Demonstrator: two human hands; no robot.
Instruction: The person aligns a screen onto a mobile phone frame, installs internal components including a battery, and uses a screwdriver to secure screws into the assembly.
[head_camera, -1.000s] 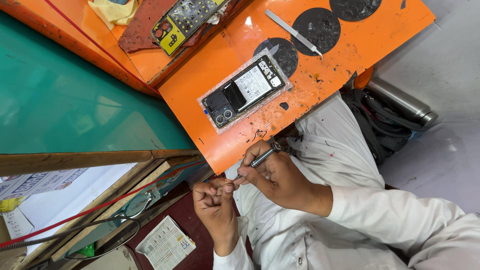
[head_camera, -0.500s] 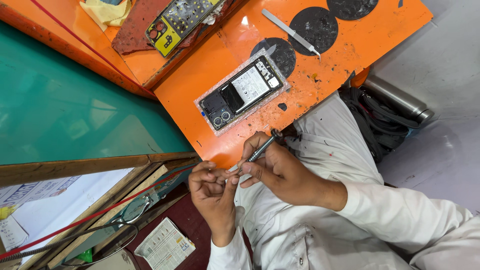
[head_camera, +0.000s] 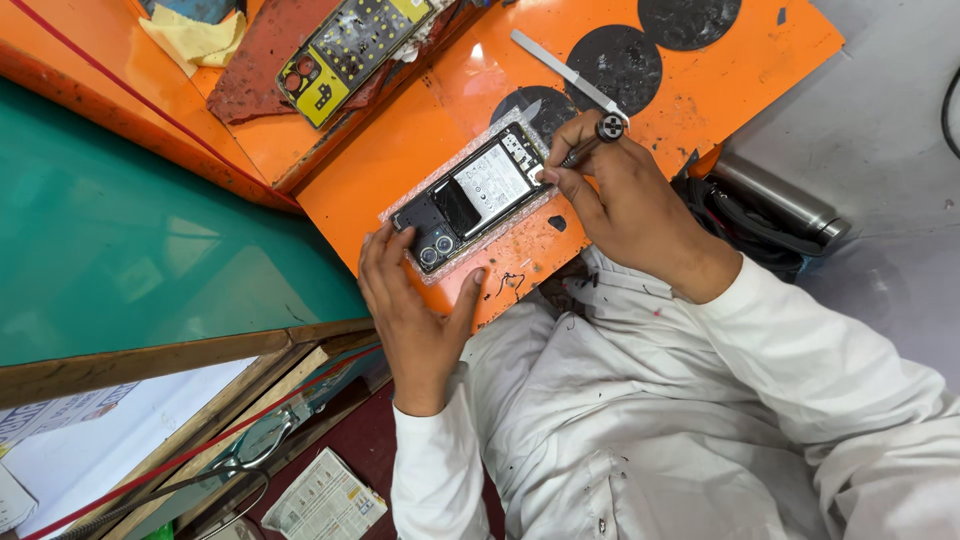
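Both hands have moved up from the lap onto the orange work board since the earlier frames, where they were held together below its edge. Right hand now pinches a small precision screwdriver, fingers closed round the shaft, spinner cap up, tip down at the upper end of the opened phone. Left hand lies spread, fingers loosely open, holding nothing; fingertips and thumb brace the phone's camera end against the board.

Phone lies back-off, internals up, near the board's front edge, on a clear plastic sheet.

Judgement on technique: keep the driver upright over the screw head, press lightly, turn from the fingertips; the left hand should keep the phone from rotating. A tilted tip risks slipping onto the boards beside the screw.

Containers: no tray or dish for loose screws is visible; whether a screw is on the tip cannot be told. A second opened phone lies on a reddish mat, a metal pry tool beside dark round pads.
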